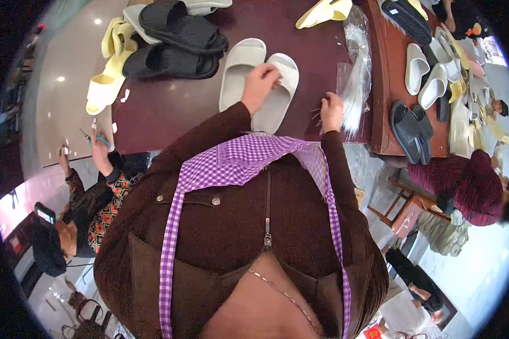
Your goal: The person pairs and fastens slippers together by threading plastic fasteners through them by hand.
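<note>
A pair of light grey slide slippers lies side by side on the dark red table before me: a left slipper (234, 76) and a right slipper (284, 85). My left hand (260, 85) reaches over them, its fingers curled together at the right slipper's strap. What they pinch, if anything, is too small to tell. To the right, close to the table's near edge, my right hand (332, 113) is closed, with fine clear strands showing at its fingertips. Beside it lies a long bundle of clear plastic strands (356, 85) in a transparent bag.
Black slippers (178, 59) and yellow slippers (106, 85) are piled at the left. Another yellow slipper (325, 12) lies at the far edge. A co-worker at left holds teal-handled scissors (100, 139). More slippers cover the right-hand table (384, 130), with people seated around.
</note>
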`<state>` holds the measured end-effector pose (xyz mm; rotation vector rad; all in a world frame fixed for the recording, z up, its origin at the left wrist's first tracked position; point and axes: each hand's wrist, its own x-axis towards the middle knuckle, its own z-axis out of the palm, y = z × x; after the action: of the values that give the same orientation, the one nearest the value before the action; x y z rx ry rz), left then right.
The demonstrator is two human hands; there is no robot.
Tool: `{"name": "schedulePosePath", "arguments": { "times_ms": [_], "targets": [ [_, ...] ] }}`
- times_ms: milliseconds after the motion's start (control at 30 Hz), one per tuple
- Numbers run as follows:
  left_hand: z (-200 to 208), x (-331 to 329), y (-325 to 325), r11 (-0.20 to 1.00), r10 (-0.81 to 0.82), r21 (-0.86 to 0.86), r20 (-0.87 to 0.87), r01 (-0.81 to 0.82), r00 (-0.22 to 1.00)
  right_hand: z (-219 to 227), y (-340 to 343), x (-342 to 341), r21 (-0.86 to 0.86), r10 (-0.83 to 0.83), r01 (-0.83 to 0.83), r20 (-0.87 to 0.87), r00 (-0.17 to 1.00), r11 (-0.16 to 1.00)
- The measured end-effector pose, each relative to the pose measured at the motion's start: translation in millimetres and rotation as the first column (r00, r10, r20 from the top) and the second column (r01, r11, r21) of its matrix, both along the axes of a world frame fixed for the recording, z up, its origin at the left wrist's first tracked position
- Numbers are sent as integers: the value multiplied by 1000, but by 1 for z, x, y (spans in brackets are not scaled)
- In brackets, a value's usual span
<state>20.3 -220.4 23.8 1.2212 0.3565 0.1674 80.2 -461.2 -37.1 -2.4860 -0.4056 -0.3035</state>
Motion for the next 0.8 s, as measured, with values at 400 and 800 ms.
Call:
{"name": "schedulePosePath", "arguments": {
  "times_ms": [400, 800],
  "targets": [
    [5, -74, 52, 948, 214, -189, -222, -258, 951, 30, -5, -16, -10, 20, -19, 58, 998, 1000],
    [8, -128, 45, 920, -118, -388, -401, -51, 909, 60, 116, -81, 585, 472, 523, -811, 347, 620]
  ]
}}
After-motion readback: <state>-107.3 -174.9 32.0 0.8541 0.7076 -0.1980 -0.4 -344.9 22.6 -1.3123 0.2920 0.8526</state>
